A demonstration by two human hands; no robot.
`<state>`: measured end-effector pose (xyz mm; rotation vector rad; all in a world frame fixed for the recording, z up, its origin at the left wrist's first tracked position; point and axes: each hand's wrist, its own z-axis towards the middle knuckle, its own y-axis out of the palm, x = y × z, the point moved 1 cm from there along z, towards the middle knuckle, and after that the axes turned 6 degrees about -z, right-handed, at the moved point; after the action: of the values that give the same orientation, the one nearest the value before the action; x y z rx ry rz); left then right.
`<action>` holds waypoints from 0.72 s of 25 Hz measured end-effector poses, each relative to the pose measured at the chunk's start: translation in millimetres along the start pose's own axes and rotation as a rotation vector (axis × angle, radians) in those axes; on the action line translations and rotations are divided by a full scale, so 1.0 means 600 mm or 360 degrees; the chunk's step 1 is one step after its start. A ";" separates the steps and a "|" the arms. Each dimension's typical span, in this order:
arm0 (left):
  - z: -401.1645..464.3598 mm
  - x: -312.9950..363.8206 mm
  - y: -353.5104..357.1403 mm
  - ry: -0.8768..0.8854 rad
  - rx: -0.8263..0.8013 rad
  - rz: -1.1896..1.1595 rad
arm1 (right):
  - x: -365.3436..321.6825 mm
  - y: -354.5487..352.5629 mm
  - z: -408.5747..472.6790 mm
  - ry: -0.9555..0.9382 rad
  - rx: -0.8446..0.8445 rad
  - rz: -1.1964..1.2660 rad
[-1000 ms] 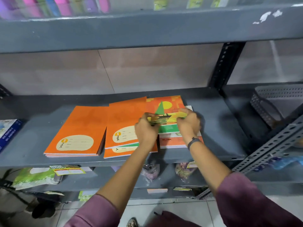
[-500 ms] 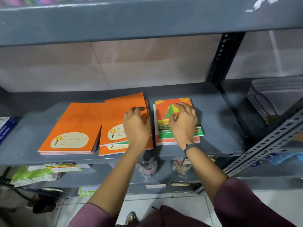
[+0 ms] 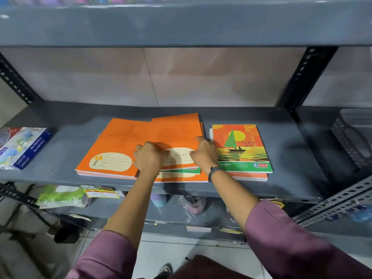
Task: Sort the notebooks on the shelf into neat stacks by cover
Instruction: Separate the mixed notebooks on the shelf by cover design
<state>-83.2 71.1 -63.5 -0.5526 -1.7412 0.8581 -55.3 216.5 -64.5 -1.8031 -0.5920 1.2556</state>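
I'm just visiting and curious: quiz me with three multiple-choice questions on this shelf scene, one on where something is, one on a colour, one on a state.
1. Where does the sailboat-cover stack lie?
A. To the right of the orange notebooks
B. On the shelf below
C. Inside the grey basket

2. What colour is the strip peeking from within the middle pile?
A. Purple
B. Green
C. Black

3. What are the hands doing?
A. Both hang empty in the air
B. Both rest on the middle pile
C. One holds the blue box

Answers:
1 A: the sailboat-cover stack sits right of the middle pile.
2 B: the strip is green.
3 B: the left hand and right hand both touch that pile.
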 end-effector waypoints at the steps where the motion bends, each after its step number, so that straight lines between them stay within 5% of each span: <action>1: 0.001 0.001 -0.001 0.0006 -0.0011 -0.0012 | -0.001 0.003 0.002 0.0052 0.0031 0.0011; 4: 0.008 -0.007 -0.010 -0.0010 -0.0020 -0.0156 | -0.011 0.014 0.004 0.0193 0.0113 0.0061; 10: 0.051 -0.033 -0.057 0.0089 -0.0315 -0.1050 | -0.031 0.007 -0.009 0.0464 0.0296 0.0569; 18: 0.145 -0.140 -0.191 0.0260 0.0141 -0.0807 | -0.201 0.093 -0.052 0.0132 0.0171 0.0883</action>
<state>-132.6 -86.3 -41.3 -0.1041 -1.5829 0.5104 -77.6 83.4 -44.1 -1.9856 0.0366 1.5255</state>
